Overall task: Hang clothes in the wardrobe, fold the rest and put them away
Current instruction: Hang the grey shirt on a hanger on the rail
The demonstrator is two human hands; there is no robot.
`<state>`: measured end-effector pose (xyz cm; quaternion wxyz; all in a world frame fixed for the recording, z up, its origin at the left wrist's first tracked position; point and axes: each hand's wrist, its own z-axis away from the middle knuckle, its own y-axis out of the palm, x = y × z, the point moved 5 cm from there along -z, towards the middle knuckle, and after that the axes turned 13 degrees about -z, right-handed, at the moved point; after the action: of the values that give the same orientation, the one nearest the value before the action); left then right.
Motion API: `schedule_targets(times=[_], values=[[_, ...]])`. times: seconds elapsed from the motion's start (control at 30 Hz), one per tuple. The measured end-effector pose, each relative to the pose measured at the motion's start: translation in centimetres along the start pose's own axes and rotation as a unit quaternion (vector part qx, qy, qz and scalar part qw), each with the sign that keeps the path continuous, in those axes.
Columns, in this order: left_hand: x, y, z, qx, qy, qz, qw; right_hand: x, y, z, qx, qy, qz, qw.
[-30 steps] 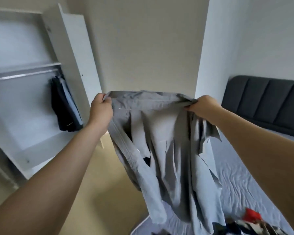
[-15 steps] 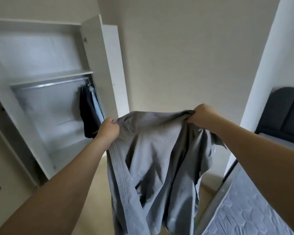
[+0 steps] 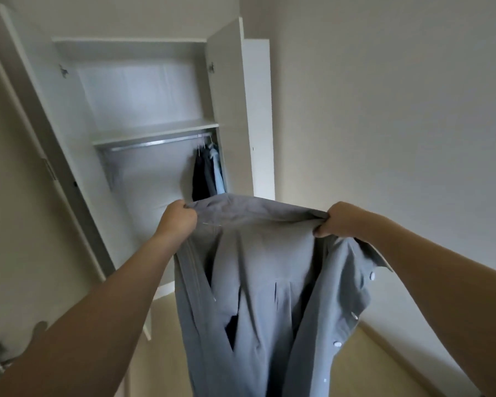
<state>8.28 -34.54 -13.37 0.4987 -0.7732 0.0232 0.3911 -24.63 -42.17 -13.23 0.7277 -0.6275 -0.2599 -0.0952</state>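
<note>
Wardrobe (image 3: pixel 143 116), upper left, now faced squarely, the bed gone from view. Left hand (image 3: pixel 177 222) clenched on the grey shirt (image 3: pixel 258 270), centre frame; right hand (image 3: pixel 337 222) clenched likewise. Hanging judged next; no hanger is held.

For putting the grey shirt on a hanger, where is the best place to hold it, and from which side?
Probably at the shoulders, from above. The grey shirt hangs open and long, and the left hand and right hand already grip its top edge at both ends, so it hangs spread between them, facing the wardrobe rail.
</note>
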Motion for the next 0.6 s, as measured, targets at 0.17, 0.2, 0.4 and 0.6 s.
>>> schedule_targets(times=[0.17,0.2,0.4,0.6], values=[[2.3,0.0,-6.1,-0.019,-0.003,-0.050,0.999,3.8,1.6,-7.0,0.018,-0.012,-0.031,0.999],[2.9,0.1,-7.8,-0.024,-0.004,-0.059,0.998,4.7,2.0,-8.7,0.014,-0.013,-0.043,0.999],[7.8,2.2,-18.1,-0.017,-0.013,-0.073,0.997,9.6,5.9,-18.5,-0.014,0.018,-0.157,0.987],[12.3,3.5,-30.1,0.011,-0.027,-0.059,0.998,17.0,8.4,-29.0,-0.004,0.057,-0.282,0.958]])
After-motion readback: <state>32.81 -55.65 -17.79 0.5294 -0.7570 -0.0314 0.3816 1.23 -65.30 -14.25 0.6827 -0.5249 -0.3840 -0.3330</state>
